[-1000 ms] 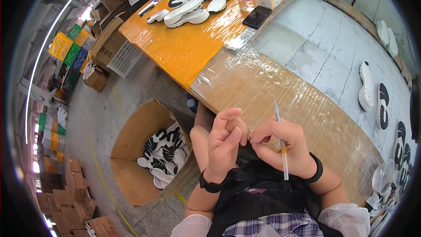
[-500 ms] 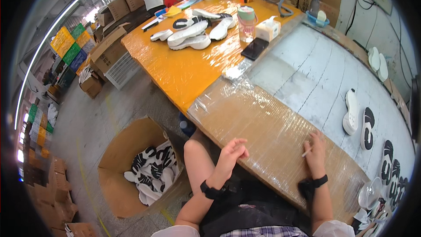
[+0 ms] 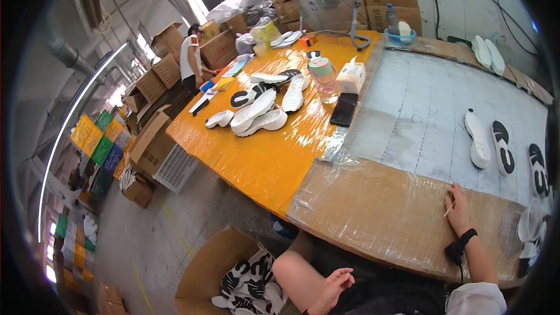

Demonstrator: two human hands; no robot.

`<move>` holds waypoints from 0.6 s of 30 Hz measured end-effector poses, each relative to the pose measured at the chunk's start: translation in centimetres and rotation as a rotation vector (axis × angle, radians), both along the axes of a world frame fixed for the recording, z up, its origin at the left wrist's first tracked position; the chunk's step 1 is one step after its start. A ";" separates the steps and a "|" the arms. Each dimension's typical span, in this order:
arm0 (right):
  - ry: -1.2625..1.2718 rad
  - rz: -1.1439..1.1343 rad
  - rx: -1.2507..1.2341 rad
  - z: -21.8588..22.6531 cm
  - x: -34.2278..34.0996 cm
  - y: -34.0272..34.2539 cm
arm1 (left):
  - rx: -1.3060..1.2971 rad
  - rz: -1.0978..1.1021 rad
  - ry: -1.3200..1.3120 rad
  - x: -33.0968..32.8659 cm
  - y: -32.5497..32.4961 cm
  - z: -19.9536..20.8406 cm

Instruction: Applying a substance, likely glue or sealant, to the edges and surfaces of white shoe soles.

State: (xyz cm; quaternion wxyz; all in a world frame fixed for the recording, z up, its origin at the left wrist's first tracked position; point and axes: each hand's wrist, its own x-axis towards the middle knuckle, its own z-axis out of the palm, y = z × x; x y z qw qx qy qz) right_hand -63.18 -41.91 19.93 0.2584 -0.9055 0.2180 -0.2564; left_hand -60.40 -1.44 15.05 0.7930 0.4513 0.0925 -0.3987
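Note:
My right hand (image 3: 458, 209) rests on the cardboard-covered front of the table, fingers closed around a thin white stick (image 3: 449, 209). Over my lap, beside my bare knee, my left hand (image 3: 333, 289) is loosely curled with its fingers partly apart and nothing visible in it. Closest to the right hand on the pale board lie a white shoe sole (image 3: 477, 140) and a black-and-white sole (image 3: 502, 147). Another sole (image 3: 538, 170) lies further right. A clear plastic cup (image 3: 529, 221) stands at the right edge.
Several white soles (image 3: 255, 111) are heaped on the orange tabletop (image 3: 245, 166), near a phone (image 3: 344, 109), a tissue pack (image 3: 351, 77) and a bottle (image 3: 323, 80). A fan (image 3: 328, 3) stands behind. Below left, a carton (image 3: 204, 268) holds more soles. A person (image 3: 191, 61) stands at the far left.
The view has tilted up and turned left, so more of the room shows. My left hand has dropped from the table edge to my lap. The right hand still holds the stick.

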 end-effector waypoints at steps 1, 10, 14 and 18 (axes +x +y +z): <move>0.018 0.007 -0.007 0.4 0.0 0.3 | -0.013 -0.064 -0.005 -0.2 0.1 0.3; 0.035 -0.028 -0.027 1.8 -0.4 1.3 | 0.160 -0.521 -0.277 0.1 -1.5 -0.8; 0.003 -0.035 -0.008 1.0 -0.4 0.9 | 0.370 -0.857 -0.626 0.7 -4.3 -3.9; -0.012 -0.015 0.252 2.6 -0.1 -0.2 | 0.441 -0.832 -0.374 1.8 -3.3 -6.7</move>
